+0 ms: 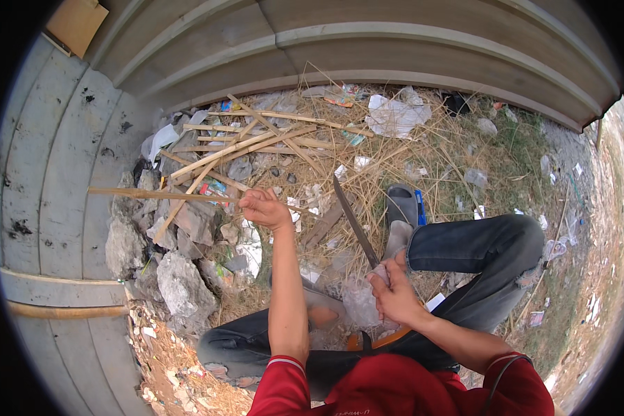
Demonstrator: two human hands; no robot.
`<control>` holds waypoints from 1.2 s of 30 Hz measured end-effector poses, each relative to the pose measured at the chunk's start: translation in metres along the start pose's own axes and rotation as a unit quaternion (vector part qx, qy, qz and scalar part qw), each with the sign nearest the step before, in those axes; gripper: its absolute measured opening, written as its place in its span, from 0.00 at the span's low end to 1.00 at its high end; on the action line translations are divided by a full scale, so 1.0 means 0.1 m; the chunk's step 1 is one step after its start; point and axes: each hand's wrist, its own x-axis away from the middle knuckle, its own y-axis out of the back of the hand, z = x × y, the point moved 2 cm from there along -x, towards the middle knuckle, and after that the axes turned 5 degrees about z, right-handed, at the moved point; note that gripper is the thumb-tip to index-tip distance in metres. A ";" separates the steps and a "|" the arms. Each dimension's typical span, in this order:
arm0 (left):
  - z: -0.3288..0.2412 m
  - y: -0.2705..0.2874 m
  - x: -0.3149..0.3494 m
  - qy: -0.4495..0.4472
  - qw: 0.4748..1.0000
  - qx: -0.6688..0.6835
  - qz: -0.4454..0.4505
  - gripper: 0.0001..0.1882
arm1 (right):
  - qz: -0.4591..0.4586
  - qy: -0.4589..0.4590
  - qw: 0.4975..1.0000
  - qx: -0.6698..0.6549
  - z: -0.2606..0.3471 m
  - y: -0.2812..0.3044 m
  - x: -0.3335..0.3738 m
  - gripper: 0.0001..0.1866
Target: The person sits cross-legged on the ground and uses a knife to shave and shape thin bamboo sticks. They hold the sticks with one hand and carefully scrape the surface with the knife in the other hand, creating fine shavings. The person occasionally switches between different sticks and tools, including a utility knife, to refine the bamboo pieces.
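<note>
At frame centre, the left hand (265, 208) has its fingers clamped on a long thin pale bamboo strip (161, 195), which runs horizontally toward the left edge of the frame. Lower centre-right, the right hand (393, 291) is wrapped shut around the handle of a long dark-bladed knife (353, 220); blade points up and slightly left, tip ending just right of the left hand, apart from the strip.

Surroundings:
- Upper centre: loose pile of split bamboo sticks (256, 142) on dry straw and litter.
- Left of centre: grey broken concrete rubble (177, 277), against a grey corrugated wall (62, 139).
- Right of centre: bent knee in blue jeans (478, 246), w/ a grey sandal (401, 204) above it.

Procedure notes (judgement):
1. Strip is held at one end only; the far end is unsupported, so expect flex. Brace it before any cut.
2. Keep the blade edge directed away from the left hand and both legs.
3. Work w/ the grain; shallow passes are likely to give better control than a deep bite.
4. Footing is uneven; keep a stable squat.
</note>
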 end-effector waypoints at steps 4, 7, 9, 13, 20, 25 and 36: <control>0.01 0.01 -0.02 0.004 0.996 0.050 0.080 0.34 | 0.008 0.186 0.979 -0.084 0.79 -0.09 0.25 0.14; 0.11 0.02 -0.01 0.031 0.979 0.119 0.162 0.34 | -0.001 0.271 0.962 -0.023 0.75 -0.20 0.28 0.15; 0.09 -0.01 0.03 0.021 0.980 0.102 0.169 0.35 | 0.006 0.246 0.965 0.089 0.46 -0.19 0.25 0.16; 0.09 -0.01 0.03 0.009 0.980 0.107 0.171 0.35 | 0.034 -0.140 0.990 0.001 -0.10 0.09 0.02 0.19; 0.10 -0.04 0.00 0.033 0.960 0.138 0.240 0.36 | -0.007 0.235 0.969 -0.077 0.75 -0.16 0.31 0.16; 0.22 0.07 -0.06 0.074 0.927 0.209 0.304 0.36 | 0.043 0.117 0.990 0.066 0.24 -0.13 0.11 0.17; 0.14 0.41 -0.36 0.107 0.912 0.214 0.334 0.36 | 0.018 0.243 0.966 -0.084 0.88 -0.23 0.30 0.19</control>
